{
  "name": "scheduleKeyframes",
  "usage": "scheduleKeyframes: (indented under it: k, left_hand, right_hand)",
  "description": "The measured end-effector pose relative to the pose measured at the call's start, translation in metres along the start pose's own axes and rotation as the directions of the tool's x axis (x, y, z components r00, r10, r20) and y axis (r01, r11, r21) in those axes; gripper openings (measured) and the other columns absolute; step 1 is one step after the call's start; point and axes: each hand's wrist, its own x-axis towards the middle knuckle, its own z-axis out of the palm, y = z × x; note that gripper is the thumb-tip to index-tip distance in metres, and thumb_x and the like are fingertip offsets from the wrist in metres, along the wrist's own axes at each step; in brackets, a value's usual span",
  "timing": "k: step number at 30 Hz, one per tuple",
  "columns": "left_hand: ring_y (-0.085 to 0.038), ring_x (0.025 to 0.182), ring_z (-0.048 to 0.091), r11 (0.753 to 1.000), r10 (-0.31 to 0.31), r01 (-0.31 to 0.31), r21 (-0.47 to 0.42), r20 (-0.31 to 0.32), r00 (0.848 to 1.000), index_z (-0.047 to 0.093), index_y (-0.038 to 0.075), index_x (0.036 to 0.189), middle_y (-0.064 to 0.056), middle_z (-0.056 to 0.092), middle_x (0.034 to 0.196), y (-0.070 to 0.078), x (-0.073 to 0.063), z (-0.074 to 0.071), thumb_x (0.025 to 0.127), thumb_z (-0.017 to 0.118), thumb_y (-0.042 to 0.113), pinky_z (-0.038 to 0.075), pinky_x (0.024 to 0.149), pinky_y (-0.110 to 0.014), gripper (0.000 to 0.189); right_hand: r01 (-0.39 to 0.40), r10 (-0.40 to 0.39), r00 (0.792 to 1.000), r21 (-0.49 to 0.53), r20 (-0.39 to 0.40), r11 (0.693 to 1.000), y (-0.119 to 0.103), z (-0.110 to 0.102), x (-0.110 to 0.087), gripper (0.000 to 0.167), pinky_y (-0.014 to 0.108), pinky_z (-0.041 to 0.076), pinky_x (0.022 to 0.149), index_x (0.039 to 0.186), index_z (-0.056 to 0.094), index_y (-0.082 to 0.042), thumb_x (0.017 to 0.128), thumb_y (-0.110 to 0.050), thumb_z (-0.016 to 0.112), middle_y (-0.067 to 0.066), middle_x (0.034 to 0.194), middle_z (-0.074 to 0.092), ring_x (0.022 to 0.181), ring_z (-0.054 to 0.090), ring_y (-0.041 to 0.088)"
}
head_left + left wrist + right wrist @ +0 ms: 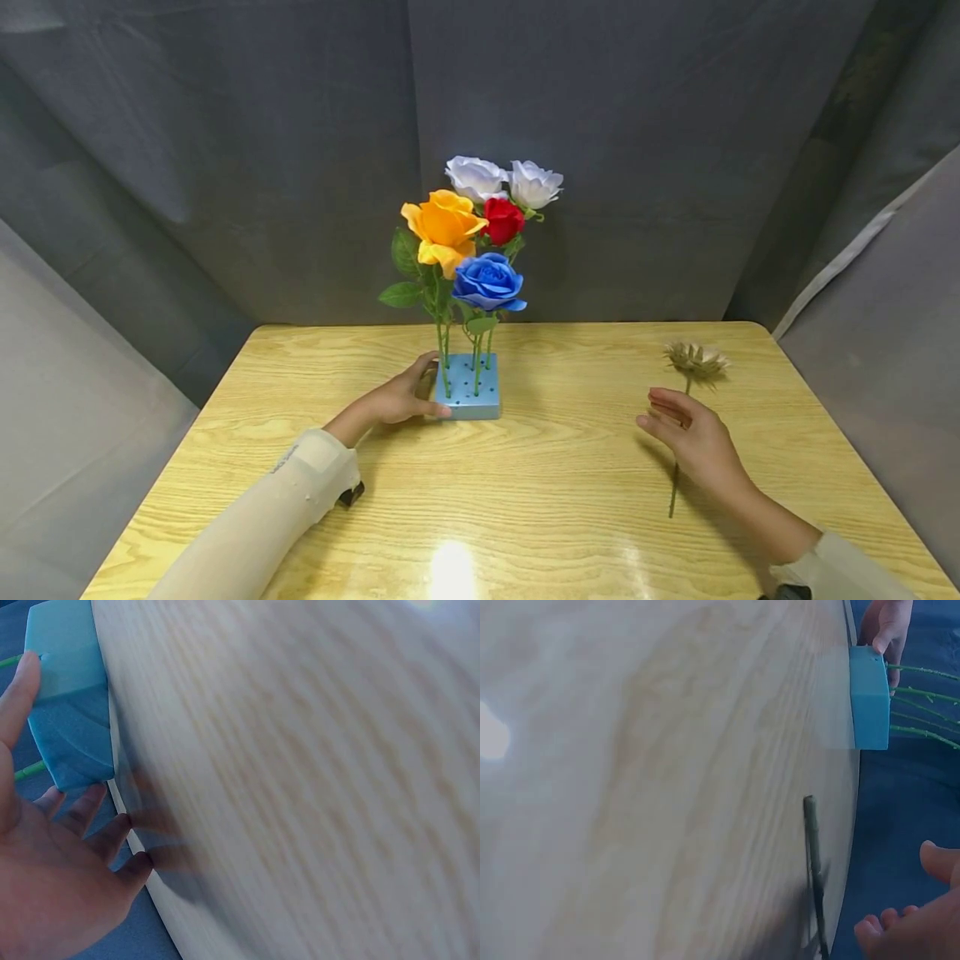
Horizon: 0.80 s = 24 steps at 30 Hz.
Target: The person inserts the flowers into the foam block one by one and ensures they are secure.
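Note:
A light blue block with holes in its top [468,410] stands on the table, a yellow rose [444,227], a blue rose [489,282], a red rose [503,221] and two white roses [535,184] upright in it. My left hand [401,398] holds the block's left side, thumb at the front corner and fingers toward the back. In the left wrist view the thumb lies against the block [71,712]. My right hand [701,442] hovers, fingers loosely bent and nothing held, above a pale flower [697,360] lying on the table. Its stem [814,847] shows below the right hand.
The wooden table [555,500] has its back edge just behind the block. Dark grey cloth [637,167] hangs behind it, and lighter cloth hangs at both sides.

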Motion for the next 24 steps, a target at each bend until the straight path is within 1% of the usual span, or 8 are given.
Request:
scheduleKeyframes:
  k: [6, 8, 12, 15, 20, 22, 24]
  left_hand:
    - [-0.039, 0.158, 0.011, 1.0, 0.012, -0.012, -0.01, 0.005, 1.0, 0.004, 0.018, 0.167, -0.02, 0.015, 0.171, 0.0, 0.0, 0.0, 0.089, 0.083, 0.035, 0.014, 0.124, -0.063, 0.112]
    - [-0.038, 0.158, 0.011, 1.0, 0.016, -0.016, -0.014, 0.005, 1.0, 0.004, 0.018, 0.167, -0.02, 0.015, 0.171, 0.0, 0.0, 0.0, 0.089, 0.083, 0.034, 0.013, 0.124, -0.062, 0.111]
    - [-0.038, 0.158, 0.012, 1.0, 0.021, -0.021, -0.023, 0.001, 1.0, 0.005, 0.017, 0.167, -0.02, 0.016, 0.17, 0.0, 0.0, 0.001, 0.089, 0.083, 0.032, 0.013, 0.124, -0.062, 0.111]
    - [-0.039, 0.158, 0.012, 0.999, 0.025, -0.025, -0.027, -0.002, 1.0, 0.004, 0.016, 0.167, -0.02, 0.016, 0.17, 0.001, 0.0, 0.001, 0.09, 0.083, 0.031, 0.013, 0.124, -0.062, 0.111]
    - [-0.04, 0.157, 0.013, 1.0, 0.025, -0.025, -0.011, -0.007, 1.0, 0.004, 0.016, 0.167, -0.02, 0.017, 0.17, 0.002, -0.001, 0.001, 0.09, 0.082, 0.031, 0.013, 0.123, -0.064, 0.111]
    - [-0.041, 0.157, 0.013, 1.0, 0.025, -0.025, -0.005, -0.009, 1.0, 0.004, 0.016, 0.167, -0.021, 0.017, 0.17, 0.002, -0.002, 0.001, 0.09, 0.082, 0.032, 0.013, 0.123, -0.065, 0.11]
    - [-0.041, 0.157, 0.012, 1.0, 0.024, -0.024, -0.003, -0.011, 1.0, 0.005, 0.016, 0.167, -0.021, 0.017, 0.17, 0.003, -0.002, 0.001, 0.09, 0.082, 0.032, 0.013, 0.122, -0.066, 0.11]
  right_hand:
    - [0.006, -0.007, 0.999, -0.025, -0.033, 1.0, 0.009, -0.01, -0.008, 0.068, 0.0, 0.039, 0.091, 0.153, 0.041, 0.004, 0.101, -0.03, 0.069, 0.028, 0.151, 0.048, 0.138, 0.047, 0.045]
    - [-0.005, 0.004, 0.999, -0.035, -0.04, 0.999, 0.011, -0.012, -0.01, 0.07, 0.0, 0.04, 0.091, 0.153, 0.04, 0.006, 0.101, -0.031, 0.069, 0.029, 0.151, 0.047, 0.137, 0.046, 0.046]
    - [-0.059, 0.057, 0.998, -0.053, -0.036, 0.997, 0.013, -0.017, -0.014, 0.075, -0.001, 0.04, 0.088, 0.154, 0.038, 0.007, 0.101, -0.036, 0.068, 0.032, 0.152, 0.044, 0.139, 0.044, 0.048]
    - [-0.107, 0.106, 0.994, -0.064, -0.023, 0.992, 0.015, -0.019, -0.017, 0.079, 0.0, 0.042, 0.083, 0.156, 0.035, 0.006, 0.101, -0.041, 0.067, 0.032, 0.154, 0.042, 0.14, 0.044, 0.049]
    - [-0.169, 0.169, 0.986, -0.083, -0.009, 0.982, 0.019, -0.021, -0.022, 0.085, 0.005, 0.048, 0.081, 0.158, 0.032, 0.005, 0.1, -0.046, 0.068, 0.034, 0.155, 0.04, 0.139, 0.044, 0.05]
    - [-0.186, 0.186, 0.982, -0.087, -0.004, 0.979, 0.021, -0.022, -0.024, 0.087, 0.005, 0.048, 0.081, 0.158, 0.03, 0.005, 0.099, -0.047, 0.068, 0.034, 0.155, 0.039, 0.14, 0.044, 0.05]
    - [-0.196, 0.197, 0.98, -0.084, 0.001, 0.977, 0.022, -0.022, -0.025, 0.088, 0.002, 0.045, 0.08, 0.159, 0.029, 0.005, 0.099, -0.047, 0.068, 0.035, 0.155, 0.038, 0.14, 0.043, 0.05]
